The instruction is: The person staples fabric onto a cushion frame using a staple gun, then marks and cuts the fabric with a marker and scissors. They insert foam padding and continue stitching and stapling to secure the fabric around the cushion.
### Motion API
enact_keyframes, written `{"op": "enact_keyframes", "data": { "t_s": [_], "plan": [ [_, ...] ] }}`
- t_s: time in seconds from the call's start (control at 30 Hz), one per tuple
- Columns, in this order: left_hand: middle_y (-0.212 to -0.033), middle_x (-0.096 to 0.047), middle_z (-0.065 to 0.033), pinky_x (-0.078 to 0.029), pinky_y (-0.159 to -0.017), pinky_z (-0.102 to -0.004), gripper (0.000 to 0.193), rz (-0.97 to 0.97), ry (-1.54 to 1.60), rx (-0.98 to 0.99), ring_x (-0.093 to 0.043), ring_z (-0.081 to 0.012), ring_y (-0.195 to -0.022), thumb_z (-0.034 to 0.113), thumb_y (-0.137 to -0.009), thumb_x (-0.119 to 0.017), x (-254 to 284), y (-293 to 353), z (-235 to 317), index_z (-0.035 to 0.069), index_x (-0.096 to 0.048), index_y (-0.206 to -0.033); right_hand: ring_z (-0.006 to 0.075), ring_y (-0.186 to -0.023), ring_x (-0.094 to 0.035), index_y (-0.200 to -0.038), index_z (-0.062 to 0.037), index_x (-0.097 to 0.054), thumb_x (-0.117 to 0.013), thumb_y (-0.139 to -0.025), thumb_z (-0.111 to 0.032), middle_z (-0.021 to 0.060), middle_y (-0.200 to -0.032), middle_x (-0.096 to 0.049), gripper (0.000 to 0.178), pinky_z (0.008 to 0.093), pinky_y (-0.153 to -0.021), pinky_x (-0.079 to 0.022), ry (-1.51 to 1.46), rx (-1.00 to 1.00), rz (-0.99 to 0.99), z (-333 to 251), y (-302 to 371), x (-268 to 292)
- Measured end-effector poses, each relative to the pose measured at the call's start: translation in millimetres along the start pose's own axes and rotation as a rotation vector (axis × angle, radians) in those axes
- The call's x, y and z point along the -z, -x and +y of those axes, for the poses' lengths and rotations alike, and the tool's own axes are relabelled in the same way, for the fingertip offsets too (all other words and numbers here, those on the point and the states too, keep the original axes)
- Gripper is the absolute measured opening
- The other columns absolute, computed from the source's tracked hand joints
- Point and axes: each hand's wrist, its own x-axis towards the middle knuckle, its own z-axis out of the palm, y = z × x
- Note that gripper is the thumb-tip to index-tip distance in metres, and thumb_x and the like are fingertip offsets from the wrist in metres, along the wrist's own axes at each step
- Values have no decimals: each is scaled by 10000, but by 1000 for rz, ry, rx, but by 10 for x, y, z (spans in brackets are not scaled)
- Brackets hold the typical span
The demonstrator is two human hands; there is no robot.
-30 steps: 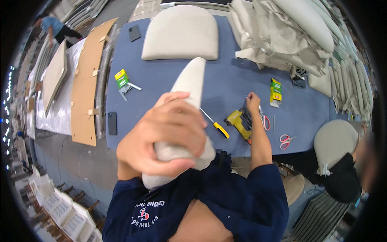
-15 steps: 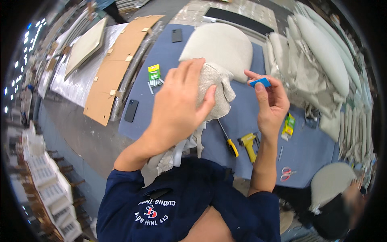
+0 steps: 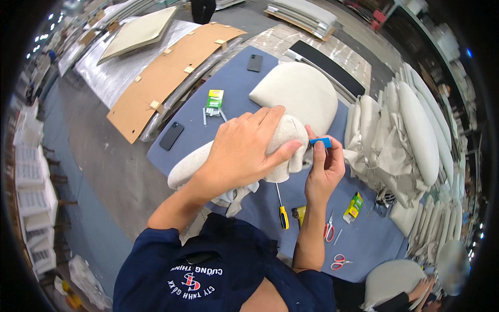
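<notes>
My left hand [image 3: 244,148] grips the end of a cream fabric-covered cushion [image 3: 287,136], fingers over the top and thumb pressed on the near side. The cushion's other end [image 3: 189,167] shows to the left, beyond my wrist; my hand hides its middle. A short dark line marks the fabric near its top. Beside this end, my right hand [image 3: 323,169] pinches a small flat blue piece [image 3: 320,142] between thumb and fingers, close to the fabric. Loose cloth strips [image 3: 236,200] hang below my left hand. Behind lies a larger rounded cream cushion [image 3: 301,93].
On the blue-covered table [image 3: 312,208] lie a yellow-handled screwdriver [image 3: 283,216], a yellow staple gun [image 3: 298,212] partly behind my forearm, red-handled scissors [image 3: 340,261], staple boxes [image 3: 214,100] and phones [image 3: 172,136]. Cream cushions [image 3: 416,130] are stacked right. Another person's hand [image 3: 422,291] rests at lower right.
My right hand has brought the blue piece leftward, up to the cushion's end. The view has shifted, and more of the cushion shows left of my left hand.
</notes>
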Motion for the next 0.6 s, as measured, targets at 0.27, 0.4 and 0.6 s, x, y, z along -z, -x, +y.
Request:
{"op": "enact_keyframes", "data": {
  "t_s": [0.27, 0.4, 0.6],
  "plan": [
    [-1081, -705, -152, -535, -812, -433, 564, -124, 136, -263, -679, -352, -939, 421, -847, -752, -397, -206, 312, 3, -656, -1213, 221, -1053, -710, -1168, 64, -636, -585, -1048, -35, 85, -1032, -679, 164, 309, -919, -547, 107, -64, 61, -618, 232, 682],
    [-1077, -716, -121, -524, -778, -416, 551, -225, 227, -354, -679, -317, -906, 404, -794, -803, -524, -173, 588, 25, -683, -1175, 206, -1004, -722, -1174, 61, -639, -664, -986, 8, 76, -1015, -679, 197, 328, -915, -573, 217, -161, 121, -1079, 479, 883],
    [-1071, -729, -93, -506, -743, -399, 557, -298, 231, -419, -683, -282, -893, 380, -728, -852, -657, -74, 829, 44, -697, -1145, 107, -847, -680, -1120, 49, -697, -786, -866, 44, 56, -929, -704, 269, 248, -784, -537, 513, -130, 178, -1339, 792, 1052]
  ]
}}
